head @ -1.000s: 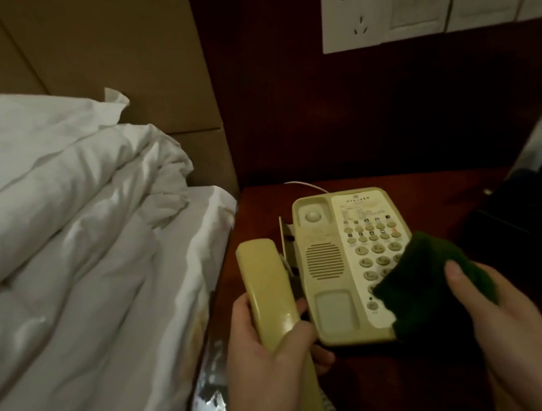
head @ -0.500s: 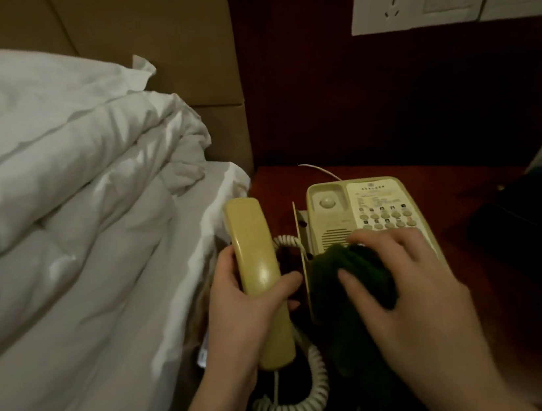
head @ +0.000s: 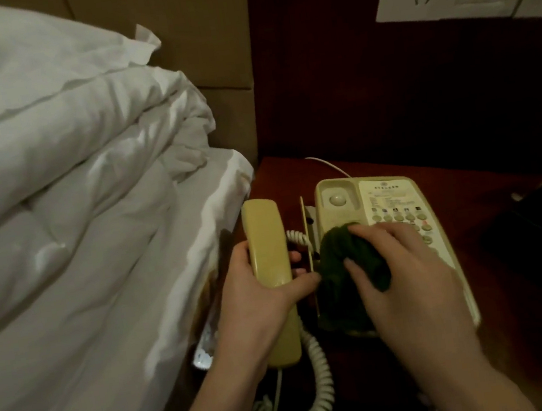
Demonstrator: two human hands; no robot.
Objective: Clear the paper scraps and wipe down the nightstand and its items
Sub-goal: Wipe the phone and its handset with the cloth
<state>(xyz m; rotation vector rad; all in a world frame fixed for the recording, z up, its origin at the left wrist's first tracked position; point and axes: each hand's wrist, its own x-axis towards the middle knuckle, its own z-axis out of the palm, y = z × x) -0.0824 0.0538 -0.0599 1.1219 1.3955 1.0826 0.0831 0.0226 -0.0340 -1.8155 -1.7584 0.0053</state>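
Nightstand (head: 488, 190) carries the phone base (head: 391, 210), beside the bed. Right hand (head: 411, 290) lies palm down over the base's cradle, fingers curled into the dark green cloth (head: 349, 264). Left hand (head: 257, 296) wraps the handset (head: 268, 257), lifted off left of base.

Two bare hands and forearms enter from the lower edge of the head view. Left hand (head: 257, 296): bare, with no glove, ring or wristband showing; its forearm runs off toward 7 o'clock with no sleeve in view. Right hand (head: 415, 289): likewise bare, the fingers (head: 387, 235) unadorned, nails short; its forearm runs off toward 5 o'clock, uncovered as far as the frame edge. Dim light hides finer detail.
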